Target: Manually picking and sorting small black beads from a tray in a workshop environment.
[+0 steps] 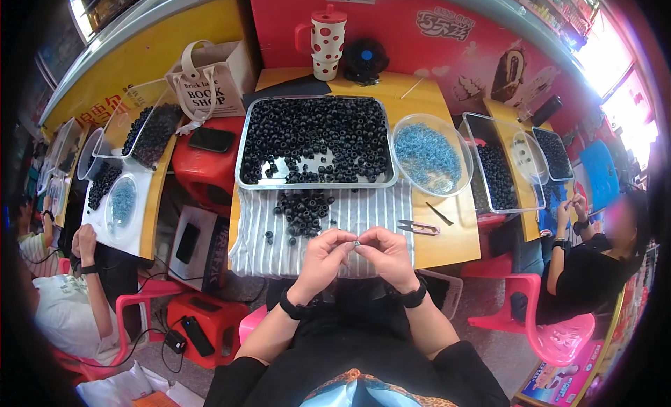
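Fingers (370, 234), tiny piece (357, 243), striped cloth (377, 210)

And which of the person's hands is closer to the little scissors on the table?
The right hand. It's just below and to the left of the little scissors in the picture. The left hand is farther left, on the right hand's other side.

On our bench (451, 250), around the tray (318, 186) of beads (321, 127), we have the tumbler (327, 47) at twelve o'clock, the tub (467, 161) at three, snips (419, 228) at four, loose beads (304, 212) on cloth (262, 256) at six.
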`<state>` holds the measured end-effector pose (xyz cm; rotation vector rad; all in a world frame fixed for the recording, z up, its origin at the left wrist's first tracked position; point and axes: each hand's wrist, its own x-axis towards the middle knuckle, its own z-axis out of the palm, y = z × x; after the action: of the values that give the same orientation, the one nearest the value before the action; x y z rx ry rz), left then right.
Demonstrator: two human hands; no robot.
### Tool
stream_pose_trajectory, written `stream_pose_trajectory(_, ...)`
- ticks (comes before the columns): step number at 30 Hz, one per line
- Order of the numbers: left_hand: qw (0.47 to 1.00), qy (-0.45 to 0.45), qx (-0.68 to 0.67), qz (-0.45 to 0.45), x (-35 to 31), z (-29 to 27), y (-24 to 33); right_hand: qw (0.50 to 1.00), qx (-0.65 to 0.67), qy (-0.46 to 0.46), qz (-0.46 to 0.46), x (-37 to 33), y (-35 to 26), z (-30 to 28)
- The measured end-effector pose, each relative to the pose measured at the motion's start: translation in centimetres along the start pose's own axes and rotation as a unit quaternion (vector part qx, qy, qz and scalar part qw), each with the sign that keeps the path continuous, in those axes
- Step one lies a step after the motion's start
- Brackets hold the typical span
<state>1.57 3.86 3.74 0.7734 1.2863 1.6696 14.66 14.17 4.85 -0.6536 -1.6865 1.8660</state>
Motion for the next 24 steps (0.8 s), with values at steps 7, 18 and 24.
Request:
stream_pose_trajectory(7, 0.999, 0.023, 0.011, -0.028, -0.1, 0.4, -0.1, 0.998, -0.026, 0.048, -0.024, -0.4, -0.1, 0.6)
stream_pose_trajectory(18, 0.993, 0.016, -0.057, -0.107, 1.1, 0.5, 0.0, 0.925, -0.256, 0.097, -0.262, 0.5, -0.5, 0.5)
stream_pose_trajectory(24, 0.996, 0.049, 0.025, -0.066, 1.8, 0.6, -0.3, 0.962, -0.190, 0.105, -0.167, 0.5, -0.3, 0.3)
